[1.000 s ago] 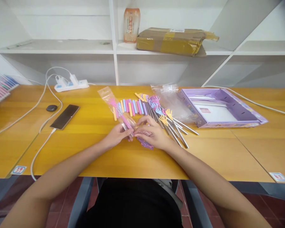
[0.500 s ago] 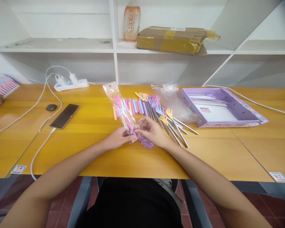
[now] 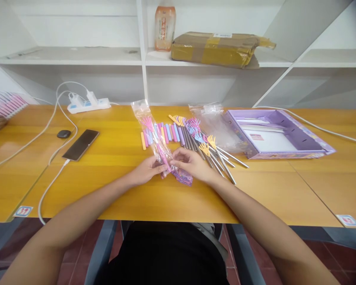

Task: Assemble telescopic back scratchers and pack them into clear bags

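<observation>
My left hand [image 3: 146,170] and my right hand [image 3: 190,164] meet at the middle of the wooden table [image 3: 112,190]. Both pinch the near end of a clear plastic bag [image 3: 151,130] with a pink hand-shaped scratcher inside; its far end tilts up and away. Under my right hand lies a small stack of purple cards [image 3: 184,178]. Behind the hands lie a row of pastel handles [image 3: 166,133] and several loose scratchers with metal rods [image 3: 216,156].
An open purple box [image 3: 275,134] and empty clear bags [image 3: 213,122] sit to the right. A phone [image 3: 80,145], a small black object [image 3: 64,133], a power strip [image 3: 89,105] and cables lie at left. Packed pink items [image 3: 6,105] are at the far left edge.
The bag's far end has swung up and to the right, standing more upright. My hands have drawn closer together on its near end.
</observation>
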The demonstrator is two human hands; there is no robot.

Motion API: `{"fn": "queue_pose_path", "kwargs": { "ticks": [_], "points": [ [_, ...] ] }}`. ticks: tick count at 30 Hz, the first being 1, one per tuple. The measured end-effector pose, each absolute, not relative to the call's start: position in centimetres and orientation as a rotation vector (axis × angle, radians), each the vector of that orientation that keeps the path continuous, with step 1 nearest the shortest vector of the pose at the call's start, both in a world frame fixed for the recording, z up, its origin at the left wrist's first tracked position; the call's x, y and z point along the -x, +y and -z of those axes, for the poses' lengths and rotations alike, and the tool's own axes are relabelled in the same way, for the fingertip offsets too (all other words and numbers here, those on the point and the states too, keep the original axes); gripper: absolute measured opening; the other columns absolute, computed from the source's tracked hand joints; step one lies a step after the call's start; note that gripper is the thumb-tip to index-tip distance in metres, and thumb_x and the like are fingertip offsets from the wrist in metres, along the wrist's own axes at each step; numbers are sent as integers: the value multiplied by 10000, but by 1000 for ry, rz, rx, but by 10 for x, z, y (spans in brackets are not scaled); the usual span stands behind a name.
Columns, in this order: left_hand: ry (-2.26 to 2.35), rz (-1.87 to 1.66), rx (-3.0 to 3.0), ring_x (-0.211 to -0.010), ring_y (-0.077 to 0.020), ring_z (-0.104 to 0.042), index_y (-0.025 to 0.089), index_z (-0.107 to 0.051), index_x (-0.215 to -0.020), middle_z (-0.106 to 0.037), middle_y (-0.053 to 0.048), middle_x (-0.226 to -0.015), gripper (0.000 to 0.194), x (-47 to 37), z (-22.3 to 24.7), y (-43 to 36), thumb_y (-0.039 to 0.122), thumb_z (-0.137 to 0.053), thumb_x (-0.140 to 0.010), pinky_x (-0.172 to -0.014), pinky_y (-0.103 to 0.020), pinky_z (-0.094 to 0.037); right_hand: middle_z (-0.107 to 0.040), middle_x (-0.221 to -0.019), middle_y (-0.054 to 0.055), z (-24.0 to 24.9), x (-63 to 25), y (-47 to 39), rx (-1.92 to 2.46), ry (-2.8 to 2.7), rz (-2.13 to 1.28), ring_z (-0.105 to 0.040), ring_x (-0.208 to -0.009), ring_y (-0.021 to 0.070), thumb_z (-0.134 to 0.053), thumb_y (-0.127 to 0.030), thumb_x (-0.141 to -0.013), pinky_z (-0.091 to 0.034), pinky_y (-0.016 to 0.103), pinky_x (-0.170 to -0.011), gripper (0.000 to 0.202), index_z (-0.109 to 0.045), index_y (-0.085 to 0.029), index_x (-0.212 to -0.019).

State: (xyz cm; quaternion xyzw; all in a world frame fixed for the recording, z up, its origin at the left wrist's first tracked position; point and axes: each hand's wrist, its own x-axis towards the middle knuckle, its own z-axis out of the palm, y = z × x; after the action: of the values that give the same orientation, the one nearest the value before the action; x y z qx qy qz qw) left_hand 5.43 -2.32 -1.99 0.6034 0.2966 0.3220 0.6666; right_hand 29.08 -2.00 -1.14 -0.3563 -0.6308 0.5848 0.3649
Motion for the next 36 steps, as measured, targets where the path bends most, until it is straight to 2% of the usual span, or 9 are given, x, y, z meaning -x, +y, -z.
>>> {"fn": "queue_pose_path", "kwargs": {
  "ticks": [4, 7, 13, 19, 25, 28, 32, 34, 36],
  "points": [
    [652, -692, -1341, -747, -161, -662, 167, -734, -1099, -717, -45, -916, 443, -54, 18, -23, 546, -874, -915, -728, -326, -566, -704, -824, -7, 13, -289, -20, 852, -1649, -1584, -628, -652, 103, -868, -567, -921, -554, 247, -609, 435, -670, -194, -1024],
    [634, -675, -1311, -750, -161, -672, 170, -756, -1147, -738, -59, -952, 455, -54, 17, -23, 531, -891, -903, -726, -331, -573, -712, -820, 2, 13, -289, -21, 835, -1652, -1635, -621, -633, 97, -847, -586, -941, -563, 248, -608, 438, -671, -186, -952],
    [582, -664, -1224, -755, -153, -680, 152, -767, -1040, -747, -78, -948, 413, -54, 18, -25, 509, -914, -893, -716, -315, -575, -678, -777, -28, 9, -288, -23, 789, -1586, -1696, -612, -590, 92, -894, -593, -898, -579, 243, -562, 468, -651, -193, -923],
    [584, -648, -1221, -754, -151, -693, 145, -773, -1025, -748, -71, -929, 448, -52, 16, -24, 534, -932, -870, -724, -312, -581, -692, -774, -28, 10, -286, -25, 772, -1556, -1677, -613, -586, 91, -935, -553, -867, -580, 239, -552, 449, -666, -199, -926],
    [664, -616, -1280, -718, -174, -692, 145, -780, -987, -757, -65, -855, 395, -48, 13, -21, 506, -899, -877, -690, -318, -568, -712, -760, -17, 9, -291, -24, 797, -1590, -1731, -643, -595, 93, -934, -540, -876, -574, 230, -568, 446, -661, -189, -912],
    [767, -839, -1171, -690, -160, -659, 160, -783, -991, -739, -40, -841, 394, -46, 8, -15, 520, -872, -855, -623, -276, -523, -735, -747, -5, 7, -293, -28, 729, -1694, -1875, -652, -579, 88, -902, -533, -919, -551, 212, -555, 434, -654, -177, -894],
    [959, -1323, -971, -680, -124, -601, 181, -772, -936, -686, -1, -806, 216, -41, 3, -1, 367, -827, -841, -602, -230, -482, -764, -773, 3, 7, -287, -41, 606, -1816, -2139, -693, -601, 92, -896, -526, -924, -602, 227, -608, 424, -668, -170, -904],
    [995, -1434, -946, -679, -112, -592, 192, -778, -959, -699, 8, -841, 189, -38, 4, 6, 307, -817, -813, -576, -214, -455, -786, -824, 16, 8, -282, -47, 577, -1817, -2250, -731, -651, 101, -911, -541, -899, -621, 228, -640, 446, -670, -167, -931],
    [1021, -1442, -981, -660, -105, -578, 192, -762, -911, -695, 12, -832, 154, -36, 9, 11, 306, -811, -820, -562, -209, -440, -800, -881, 32, 8, -279, -51, 598, -1810, -2340, -750, -672, 111, -932, -563, -862, -606, 216, -606, 485, -670, -166, -956]
  ]
}}
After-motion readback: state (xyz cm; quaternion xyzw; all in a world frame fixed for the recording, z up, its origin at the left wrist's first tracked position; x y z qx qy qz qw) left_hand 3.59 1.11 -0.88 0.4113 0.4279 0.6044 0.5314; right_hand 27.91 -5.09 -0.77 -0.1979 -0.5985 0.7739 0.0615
